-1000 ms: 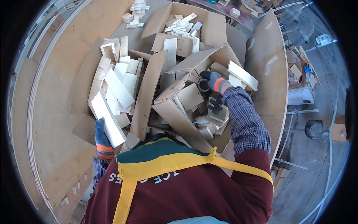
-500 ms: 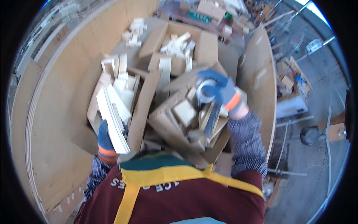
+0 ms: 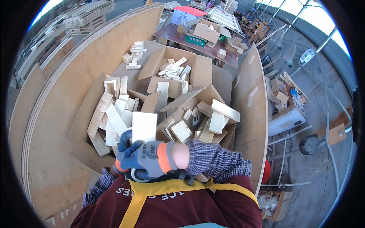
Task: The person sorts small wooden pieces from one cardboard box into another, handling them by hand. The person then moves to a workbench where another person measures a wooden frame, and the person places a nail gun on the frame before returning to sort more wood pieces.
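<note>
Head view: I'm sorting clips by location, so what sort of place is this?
Probably a woodworking workshop: open cardboard boxes hold pale wooden pieces, tall plywood panels flank them, and stacked boards lie beyond.

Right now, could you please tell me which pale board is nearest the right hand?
The board just beyond the right hand, which hides its lower end; the others lie farther off.

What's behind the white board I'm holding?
A cardboard flap shows past the top edge of the white board, and pale wood pieces to its left. The board and your right hand cover whatever is directly behind.
</note>
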`<state>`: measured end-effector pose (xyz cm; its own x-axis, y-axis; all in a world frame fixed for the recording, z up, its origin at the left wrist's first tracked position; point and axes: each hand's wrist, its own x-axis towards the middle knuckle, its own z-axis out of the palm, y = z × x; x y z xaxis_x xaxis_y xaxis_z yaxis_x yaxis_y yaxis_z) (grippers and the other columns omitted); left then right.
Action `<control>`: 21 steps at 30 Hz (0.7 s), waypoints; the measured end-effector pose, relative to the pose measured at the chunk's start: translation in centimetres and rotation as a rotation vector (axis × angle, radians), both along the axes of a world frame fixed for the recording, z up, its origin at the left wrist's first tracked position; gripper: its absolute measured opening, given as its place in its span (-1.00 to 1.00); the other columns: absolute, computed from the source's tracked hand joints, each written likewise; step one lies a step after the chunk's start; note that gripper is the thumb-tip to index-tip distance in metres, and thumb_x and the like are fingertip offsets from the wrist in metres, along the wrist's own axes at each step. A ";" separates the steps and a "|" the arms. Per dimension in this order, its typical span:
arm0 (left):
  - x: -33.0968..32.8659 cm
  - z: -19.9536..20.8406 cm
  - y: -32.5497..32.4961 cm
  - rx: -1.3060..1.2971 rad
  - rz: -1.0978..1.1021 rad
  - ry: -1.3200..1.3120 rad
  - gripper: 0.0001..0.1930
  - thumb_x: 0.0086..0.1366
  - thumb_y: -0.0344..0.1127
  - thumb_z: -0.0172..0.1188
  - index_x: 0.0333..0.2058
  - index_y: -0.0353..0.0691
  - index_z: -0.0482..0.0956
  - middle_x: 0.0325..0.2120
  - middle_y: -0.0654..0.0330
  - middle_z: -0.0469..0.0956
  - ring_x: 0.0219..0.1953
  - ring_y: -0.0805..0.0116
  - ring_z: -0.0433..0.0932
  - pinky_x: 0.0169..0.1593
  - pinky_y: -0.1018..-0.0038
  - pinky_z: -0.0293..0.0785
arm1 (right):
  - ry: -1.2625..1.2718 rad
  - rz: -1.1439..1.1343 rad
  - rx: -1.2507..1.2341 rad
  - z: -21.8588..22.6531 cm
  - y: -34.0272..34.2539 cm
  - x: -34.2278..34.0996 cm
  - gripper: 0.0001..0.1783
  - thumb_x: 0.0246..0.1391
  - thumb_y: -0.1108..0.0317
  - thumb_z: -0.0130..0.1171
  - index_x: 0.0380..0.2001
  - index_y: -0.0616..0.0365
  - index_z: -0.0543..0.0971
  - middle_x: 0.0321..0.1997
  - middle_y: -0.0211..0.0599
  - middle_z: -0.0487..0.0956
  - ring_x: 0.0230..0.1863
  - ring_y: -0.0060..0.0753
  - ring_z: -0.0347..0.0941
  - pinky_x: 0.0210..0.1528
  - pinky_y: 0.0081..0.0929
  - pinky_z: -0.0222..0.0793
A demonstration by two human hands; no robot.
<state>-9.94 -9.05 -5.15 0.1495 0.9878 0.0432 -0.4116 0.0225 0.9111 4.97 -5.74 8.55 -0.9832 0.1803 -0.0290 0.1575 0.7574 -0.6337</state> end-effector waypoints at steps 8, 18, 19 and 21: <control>0.0 1.2 -0.9 0.102 -0.259 -0.042 -0.57 0.25 -0.50 0.15 0.08 -0.14 0.33 0.08 0.19 0.36 0.12 0.34 0.37 0.20 0.37 0.29 | 0.390 -0.358 -0.080 4.4 0.1 6.6 -0.61 0.02 0.18 0.26 -0.11 0.10 0.49 -0.16 -0.20 0.59 -0.22 -0.20 0.55 -0.20 -0.36 0.46; 0.2 0.4 -2.0 -0.137 -0.170 -0.147 -0.59 0.29 -0.41 0.16 0.11 -0.16 0.34 0.05 0.19 0.43 0.09 0.36 0.41 0.18 0.39 0.29 | -0.963 -0.770 0.417 -11.0 15.3 19.4 -0.63 0.05 0.16 0.08 -0.12 0.07 0.64 -0.05 -0.15 0.61 -0.03 -0.06 0.55 0.01 -0.18 0.46; 0.3 0.4 -2.0 -0.134 -0.179 -0.159 -0.59 0.30 -0.41 0.16 0.11 -0.17 0.34 0.05 0.18 0.44 0.09 0.36 0.41 0.18 0.39 0.29 | -1.132 -0.668 0.438 -13.3 15.5 19.8 -0.61 0.12 0.15 0.00 -0.08 0.04 0.62 0.00 -0.16 0.59 0.02 -0.08 0.53 0.07 -0.19 0.44; 0.3 0.2 -1.8 -0.097 -0.143 -0.136 -0.58 0.30 -0.41 0.16 0.11 -0.16 0.34 0.06 0.17 0.44 0.08 0.36 0.42 0.17 0.40 0.32 | -1.138 -0.793 0.319 -16.7 15.5 20.0 -0.56 0.15 0.20 -0.01 0.10 -0.03 0.49 0.14 -0.19 0.51 0.14 -0.09 0.45 0.12 -0.24 0.41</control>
